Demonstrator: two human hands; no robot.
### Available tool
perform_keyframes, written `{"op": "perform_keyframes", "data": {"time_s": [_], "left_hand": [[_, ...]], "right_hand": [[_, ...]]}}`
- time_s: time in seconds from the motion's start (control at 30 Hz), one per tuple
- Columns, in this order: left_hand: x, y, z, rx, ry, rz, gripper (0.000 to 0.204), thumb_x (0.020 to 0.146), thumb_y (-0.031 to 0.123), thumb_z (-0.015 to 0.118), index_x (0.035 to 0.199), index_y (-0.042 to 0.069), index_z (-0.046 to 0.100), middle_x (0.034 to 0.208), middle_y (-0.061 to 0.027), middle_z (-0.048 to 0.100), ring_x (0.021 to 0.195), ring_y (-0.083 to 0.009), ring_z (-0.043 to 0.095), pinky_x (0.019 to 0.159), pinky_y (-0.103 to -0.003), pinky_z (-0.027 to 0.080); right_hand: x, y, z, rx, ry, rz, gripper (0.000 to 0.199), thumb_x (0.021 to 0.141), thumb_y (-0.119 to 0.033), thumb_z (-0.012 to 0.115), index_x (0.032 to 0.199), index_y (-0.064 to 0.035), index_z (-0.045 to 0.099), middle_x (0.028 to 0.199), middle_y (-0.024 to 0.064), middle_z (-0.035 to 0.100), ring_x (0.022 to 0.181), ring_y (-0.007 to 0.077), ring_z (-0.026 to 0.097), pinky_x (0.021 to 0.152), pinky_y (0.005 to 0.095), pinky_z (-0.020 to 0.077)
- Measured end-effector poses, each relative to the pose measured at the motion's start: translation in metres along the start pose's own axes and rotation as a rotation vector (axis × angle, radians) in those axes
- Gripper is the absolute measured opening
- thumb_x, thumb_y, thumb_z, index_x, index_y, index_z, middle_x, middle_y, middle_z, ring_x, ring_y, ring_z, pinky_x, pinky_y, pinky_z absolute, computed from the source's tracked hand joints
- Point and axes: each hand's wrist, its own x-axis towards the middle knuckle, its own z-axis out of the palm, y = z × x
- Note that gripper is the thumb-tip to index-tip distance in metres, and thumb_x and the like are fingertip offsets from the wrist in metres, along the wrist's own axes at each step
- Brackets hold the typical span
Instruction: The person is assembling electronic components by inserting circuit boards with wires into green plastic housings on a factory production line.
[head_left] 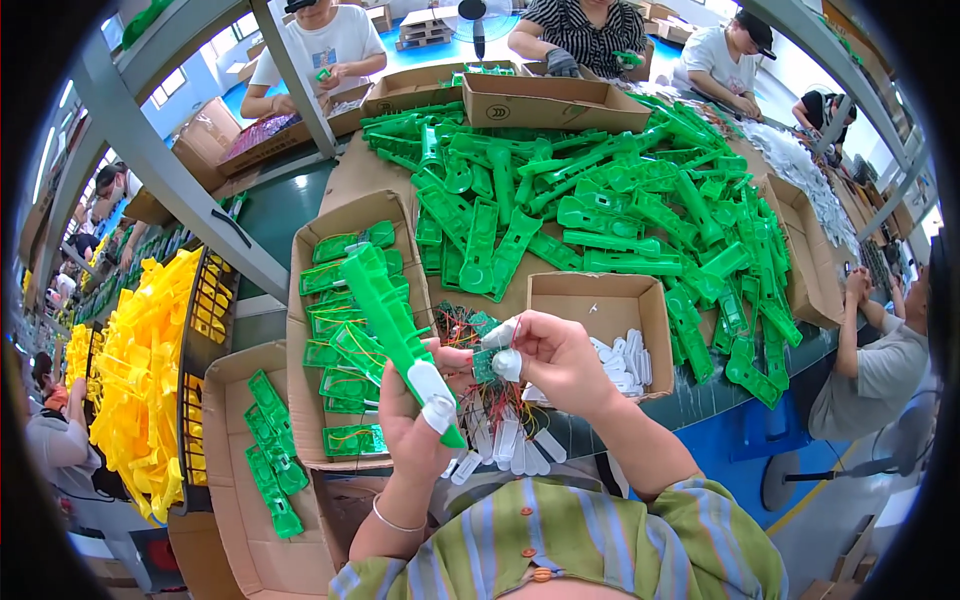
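Observation:
My left hand (415,415) grips a long green plastic casing (385,315) that points up and to the left, with a white part (435,395) seated near its lower end. My right hand (560,360) pinches a small green circuit board (487,366) with a white piece (507,364) and thin wires, held close to the casing. Below both hands lie several white parts with red wires (505,435) on the bench edge.
A big heap of green casings (600,210) covers the bench ahead. A cardboard box of wired green halves (345,340) sits left, a small box of white parts (620,350) right. Yellow parts (140,380) pile far left. Other people work around the bench.

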Motion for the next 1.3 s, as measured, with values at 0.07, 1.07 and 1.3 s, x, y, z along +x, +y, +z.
{"op": "perform_keyframes", "data": {"time_s": [0.07,1.07,1.3], "left_hand": [[0.0,-0.001,0.002,0.053,-0.005,0.052,0.053,0.08,0.025,0.06,0.12,-0.003,0.039,0.107,-0.0194,0.053,0.103,-0.0287,0.052,0.085,-0.042,0.045],[-0.007,-0.017,-0.024,-0.445,-0.067,-0.283,0.041,0.089,0.019,0.048,0.124,-0.002,0.039,0.117,-0.0122,0.051,0.108,-0.0231,0.05,0.094,-0.037,0.039],[-0.008,-0.015,-0.019,-0.56,-0.061,-0.304,0.041,0.09,0.019,0.047,0.125,0.001,0.038,0.114,-0.0115,0.053,0.104,-0.023,0.053,0.089,-0.038,0.044]], "right_hand": [[0.001,0.002,0.002,0.061,0.022,-0.012,0.015,0.079,0.006,0.057,0.093,0.0024,0.053,0.092,0.006,0.059,0.085,0.0091,0.058,0.074,0.0226,0.0486],[-0.001,-0.018,0.034,-0.723,0.112,-0.514,0.016,0.067,0.007,0.061,0.081,0.001,0.057,0.079,0.0102,0.052,0.063,0.0214,0.056,0.051,0.029,0.0466],[-0.009,-0.015,0.04,-0.984,0.128,-0.669,0.019,0.065,0.005,0.062,0.082,0.0019,0.056,0.083,0.0105,0.049,0.065,0.0205,0.055,0.051,0.0298,0.0466]]}}
